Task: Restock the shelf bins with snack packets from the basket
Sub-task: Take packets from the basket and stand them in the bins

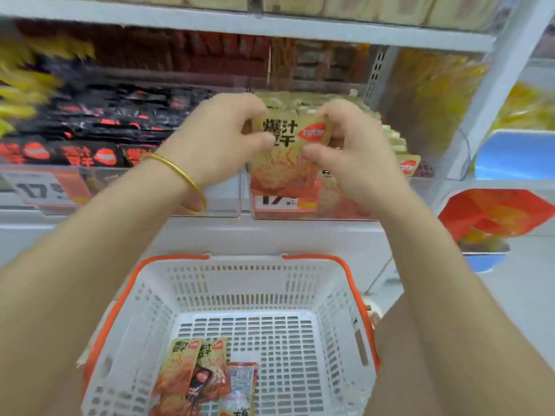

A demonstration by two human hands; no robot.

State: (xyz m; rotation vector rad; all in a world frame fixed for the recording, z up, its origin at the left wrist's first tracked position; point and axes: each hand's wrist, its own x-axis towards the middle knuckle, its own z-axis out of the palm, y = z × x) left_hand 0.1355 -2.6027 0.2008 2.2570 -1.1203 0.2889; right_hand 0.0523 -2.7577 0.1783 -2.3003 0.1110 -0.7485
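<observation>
Hands: left hand (pixel 222 139) and right hand (pixel 354 151) both pinching one tan-and-orange foil snack packet (pixel 285 154)
Packet: above clear shelf bin (pixel 330 205), front edge
Basket: white plastic, orange-handled basket (pixel 240 283) below, more packets (pixel 207 376) at near-left corner

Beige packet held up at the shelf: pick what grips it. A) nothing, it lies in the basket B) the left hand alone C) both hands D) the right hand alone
C: the left hand and the right hand both pinch the beige packet from its two sides, in front of the bin of beige packets, above the basket.
</observation>
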